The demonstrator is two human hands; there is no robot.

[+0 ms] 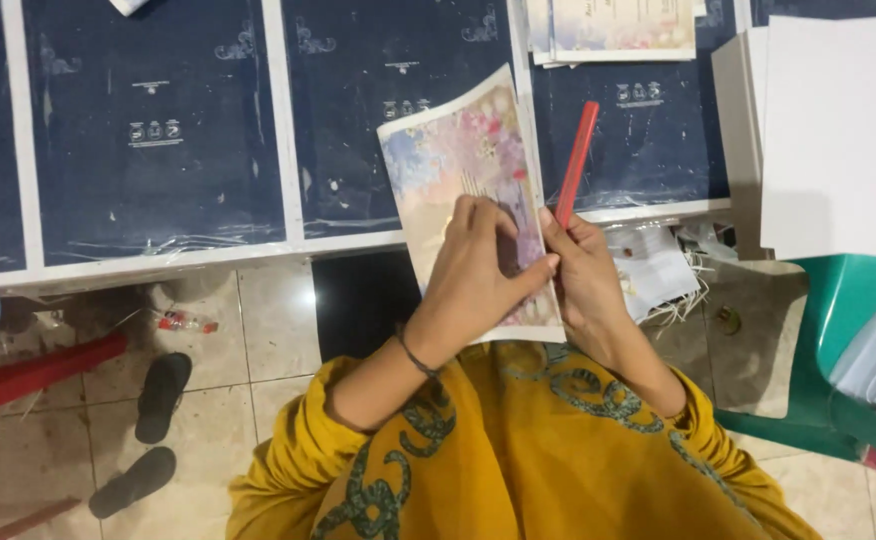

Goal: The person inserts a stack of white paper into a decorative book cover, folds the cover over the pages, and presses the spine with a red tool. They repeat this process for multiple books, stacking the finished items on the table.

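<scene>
Left hand [480, 268]: fingers flat and spread, pressing down on the floral printed sheet [468, 170].
Right hand [586, 272]: closed around the near end of a red stick-like tool [577, 160], thumbs touching.
Sheet: tilted, near edge over the person's lap, far end over the desk [338, 242].
Far right: stack of white cards [836, 140], green chair [838, 330].

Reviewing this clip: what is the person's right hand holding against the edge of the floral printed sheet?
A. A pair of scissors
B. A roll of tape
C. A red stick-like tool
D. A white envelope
C: the right hand grips a slim red stick-like tool along the floral printed sheet, while the left hand presses flat on the sheet.
</scene>
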